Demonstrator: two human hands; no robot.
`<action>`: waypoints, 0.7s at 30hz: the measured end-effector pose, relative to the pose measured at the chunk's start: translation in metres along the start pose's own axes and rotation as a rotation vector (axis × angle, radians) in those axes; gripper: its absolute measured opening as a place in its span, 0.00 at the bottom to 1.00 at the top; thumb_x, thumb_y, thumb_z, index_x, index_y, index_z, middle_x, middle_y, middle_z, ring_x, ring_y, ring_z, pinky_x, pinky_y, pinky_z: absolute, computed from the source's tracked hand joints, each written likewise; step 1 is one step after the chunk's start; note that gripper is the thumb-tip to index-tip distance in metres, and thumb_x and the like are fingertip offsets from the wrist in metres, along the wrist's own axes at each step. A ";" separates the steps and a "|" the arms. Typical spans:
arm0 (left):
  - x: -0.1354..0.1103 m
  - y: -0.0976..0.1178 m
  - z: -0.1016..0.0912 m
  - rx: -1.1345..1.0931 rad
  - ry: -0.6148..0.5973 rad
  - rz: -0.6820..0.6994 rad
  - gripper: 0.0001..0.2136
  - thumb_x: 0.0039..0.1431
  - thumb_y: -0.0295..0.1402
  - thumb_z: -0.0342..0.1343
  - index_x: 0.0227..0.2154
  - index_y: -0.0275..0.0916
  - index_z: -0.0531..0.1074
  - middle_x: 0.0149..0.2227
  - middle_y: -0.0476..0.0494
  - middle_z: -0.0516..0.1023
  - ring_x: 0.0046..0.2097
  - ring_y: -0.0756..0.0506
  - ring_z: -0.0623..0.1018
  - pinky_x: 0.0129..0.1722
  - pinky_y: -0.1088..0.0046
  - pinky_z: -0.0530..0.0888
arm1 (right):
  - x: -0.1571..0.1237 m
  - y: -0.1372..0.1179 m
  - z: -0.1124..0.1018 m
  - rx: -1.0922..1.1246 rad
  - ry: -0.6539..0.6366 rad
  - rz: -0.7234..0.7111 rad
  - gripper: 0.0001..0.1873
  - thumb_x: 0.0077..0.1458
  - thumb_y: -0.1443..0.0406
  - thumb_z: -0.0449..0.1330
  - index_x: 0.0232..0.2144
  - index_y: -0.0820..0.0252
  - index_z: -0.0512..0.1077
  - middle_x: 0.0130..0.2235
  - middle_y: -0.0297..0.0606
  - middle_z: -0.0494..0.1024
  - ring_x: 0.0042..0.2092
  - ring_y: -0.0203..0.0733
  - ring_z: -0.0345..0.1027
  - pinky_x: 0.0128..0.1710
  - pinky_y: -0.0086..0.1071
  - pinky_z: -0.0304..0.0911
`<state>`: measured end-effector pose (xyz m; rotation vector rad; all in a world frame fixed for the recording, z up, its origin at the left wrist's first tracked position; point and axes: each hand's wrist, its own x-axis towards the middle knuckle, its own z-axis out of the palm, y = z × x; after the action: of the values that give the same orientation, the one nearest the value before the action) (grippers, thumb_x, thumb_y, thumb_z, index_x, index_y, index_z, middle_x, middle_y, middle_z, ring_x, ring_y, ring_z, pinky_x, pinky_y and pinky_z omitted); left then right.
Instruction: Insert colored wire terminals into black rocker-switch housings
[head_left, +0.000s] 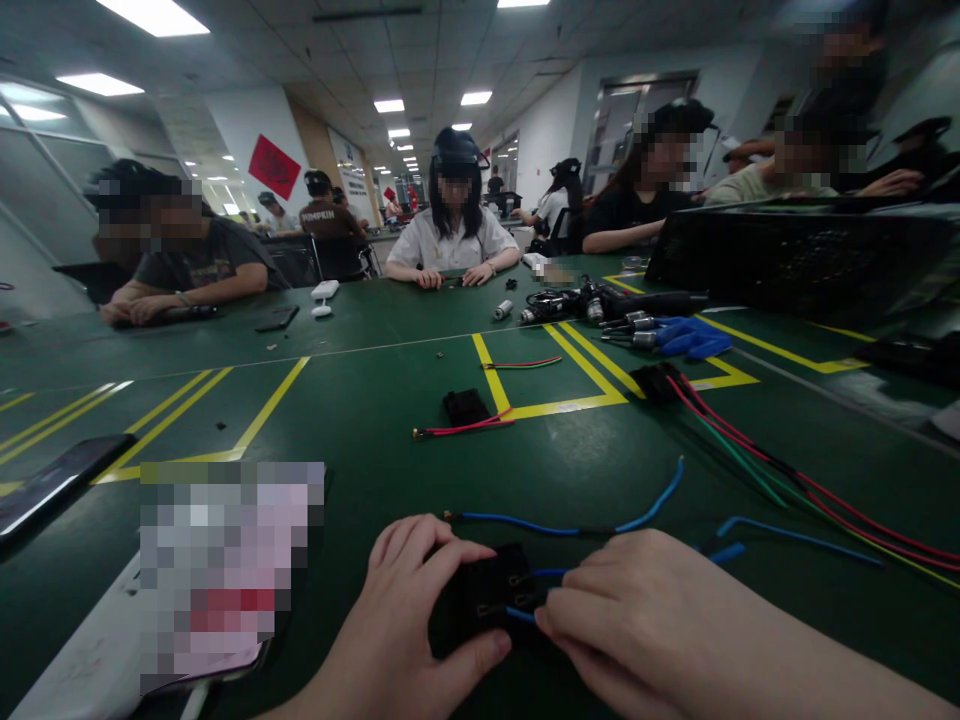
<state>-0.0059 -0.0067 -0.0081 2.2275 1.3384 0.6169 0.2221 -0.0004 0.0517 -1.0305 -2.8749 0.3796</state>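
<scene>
A small black connector housing (491, 585) lies on the green table, my left hand (420, 600) curved around it with index finger and thumb at its sides. Brass-coloured metal slots show in its face. Blue wires (520, 615) run from the housing to my right hand (637, 610), whose fingers pinch one of them; the exact grip is partly hidden. Just beyond my hands rests a loose blue wire (555, 527) with a brass terminal at its left end. More blue wire (795, 535) shows behind my right wrist.
Red wires (465, 428) lie beside another black connector (465, 406). At right, a black connector (656, 382) carries red and green wires. Tools (630, 325) and a blue glove (691, 338) lie farther back. Phones are at left (64, 480). People sit around the table (360, 380).
</scene>
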 end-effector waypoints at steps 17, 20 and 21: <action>-0.002 -0.007 0.003 0.021 0.012 0.035 0.24 0.49 0.26 0.65 0.49 0.52 0.70 0.47 0.47 0.71 0.53 0.34 0.69 0.53 0.48 0.65 | -0.001 0.003 0.005 0.035 -0.009 -0.004 0.08 0.55 0.74 0.59 0.31 0.57 0.73 0.31 0.30 0.79 0.30 0.38 0.73 0.27 0.33 0.55; -0.002 -0.006 0.003 0.015 0.012 0.031 0.24 0.49 0.26 0.65 0.49 0.52 0.70 0.47 0.46 0.71 0.53 0.34 0.68 0.53 0.47 0.64 | 0.000 0.003 0.004 0.031 -0.029 -0.001 0.07 0.56 0.74 0.59 0.32 0.57 0.73 0.31 0.30 0.79 0.31 0.38 0.73 0.28 0.33 0.56; -0.001 -0.006 0.003 0.014 0.011 0.027 0.24 0.49 0.26 0.65 0.49 0.51 0.71 0.47 0.46 0.71 0.53 0.34 0.68 0.53 0.47 0.64 | 0.001 0.003 0.004 0.028 -0.030 0.001 0.07 0.56 0.73 0.59 0.32 0.57 0.73 0.32 0.31 0.79 0.31 0.38 0.73 0.28 0.33 0.56</action>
<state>-0.0087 -0.0060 -0.0140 2.2606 1.3239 0.6321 0.2231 0.0017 0.0475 -1.0299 -2.8869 0.4381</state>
